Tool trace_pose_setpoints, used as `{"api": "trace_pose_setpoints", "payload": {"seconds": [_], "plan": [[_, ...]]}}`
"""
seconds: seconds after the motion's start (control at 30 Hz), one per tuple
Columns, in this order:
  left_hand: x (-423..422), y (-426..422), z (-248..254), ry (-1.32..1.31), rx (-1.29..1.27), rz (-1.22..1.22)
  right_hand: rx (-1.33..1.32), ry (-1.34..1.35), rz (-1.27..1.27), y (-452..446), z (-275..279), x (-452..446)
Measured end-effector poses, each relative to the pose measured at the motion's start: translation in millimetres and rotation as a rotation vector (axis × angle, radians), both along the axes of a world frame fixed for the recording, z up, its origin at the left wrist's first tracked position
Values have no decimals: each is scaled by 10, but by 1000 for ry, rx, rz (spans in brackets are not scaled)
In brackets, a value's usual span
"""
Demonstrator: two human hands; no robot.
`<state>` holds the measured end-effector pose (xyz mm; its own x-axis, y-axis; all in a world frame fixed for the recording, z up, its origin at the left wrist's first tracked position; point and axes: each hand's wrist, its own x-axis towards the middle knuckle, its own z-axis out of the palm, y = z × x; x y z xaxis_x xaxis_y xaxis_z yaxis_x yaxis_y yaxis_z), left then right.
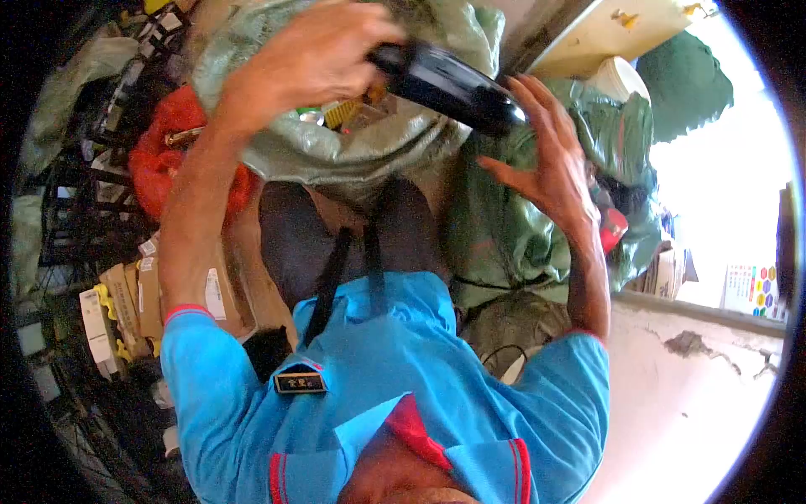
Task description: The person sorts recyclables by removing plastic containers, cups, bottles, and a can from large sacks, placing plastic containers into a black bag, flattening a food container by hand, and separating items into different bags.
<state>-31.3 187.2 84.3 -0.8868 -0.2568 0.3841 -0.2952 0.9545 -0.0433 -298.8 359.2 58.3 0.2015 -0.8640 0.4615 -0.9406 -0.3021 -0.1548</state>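
My left hand, blurred by motion, is closed around the narrow end of a dark glossy bottle. The bottle tilts down to the right, over a large pale-green woven sack. Its wide end is close to my right hand, whose fingers are spread; whether the fingertips touch it I cannot tell. Inside the sack's mouth, below my left hand, a can and other small items show.
Full green sacks stand on the right, with a white bucket behind. At left are a red plastic bag, black crates and flattened cardboard. A pale ledge is at lower right.
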Motion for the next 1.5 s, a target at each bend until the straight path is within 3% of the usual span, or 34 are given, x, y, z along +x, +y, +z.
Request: {"api": "trace_pose_setpoints", "payload": {"seconds": [0.03, 0.1, 0.17, 0.2, 0.3, 0.33, 0.4, 0.43, 0.47, 0.5, 0.53, 0.57, 0.6, 0.63, 0.67, 0.7, 0.73, 0.8, 0.9, 1.1, 1.2, 1.43, 1.5], "plan": [[-107, 81, -14, 55, -41, -111, -85, 60, 98, -93, 19, 88], [-239, 1, -21, -296, 36, -291, 77, -83, -42, -103, -69, 149], [-734, 447, -169, 188, -82, -416, 95, -165, -103, 9, -173, -56], [-929, 588, -191, 231, -39, -513, 43, -146, -100, 203, -168, -247], [-1058, 645, -165, 314, 137, -247, 1, -307, -470, 1053, -155, -711], [-972, 609, -248, 349, 230, -203, -2, -283, -697, 1406, -144, -882], [-845, 379, -604, 314, 660, 86, -156, -330, -920, 2312, -335, -1320], [-730, -10, -975, 191, 604, 190, -215, -554, -1093, 2724, -349, -1299], [-615, -167, -1240, -1, 476, 394, -325, -405, -1230, 3250, -570, -1498], [-335, -599, -1762, -72, 440, 355, -498, -536, -1271, 3724, -748, -1465], [-276, -588, -1794, -307, 519, 476, -572, -563, -1340, 4135, -900, -1390], [-194, -587, -1935, -325, 470, 498, -657, -371, -1501, 4391, -1086, -1194], [-68, -563, -2118, -357, 423, 527, -709, -608, -1535, 4562, -1231, -962], [74, -602, -2303, -367, 427, 512, -621, -485, -1734, 5148, -1715, -954], [194, -663, -2477, -336, 460, 497, -616, -570, -1713, 5006, -1640, -598], [231, -655, -2501, -306, 491, 482, -672, -418, -1873, 5129, -1912, -461], [258, -645, -2483, -316, 484, 471, -480, -423, -2034, 5299, -2102, -326], [243, -515, -2352, -378, 437, 482, -353, -546, -2155, 5376, -2366, 21], [133, -484, -2195, -448, 517, 524, -201, -618, -2150, 5390, -2741, 247], [328, -682, -2474, -309, 573, 400, 199, -716, -2074, 5324, -2826, -54], [280, -518, -2340, -257, 715, 399, 282, -706, -2053, 5293, -2782, -155], [350, -702, -2470, -266, 731, 351, 381, -669, -2003, 5271, -2679, -336], [419, -803, -2574, -236, 896, 444, 409, -653, -1988, 5298, -2646, -346]]}}
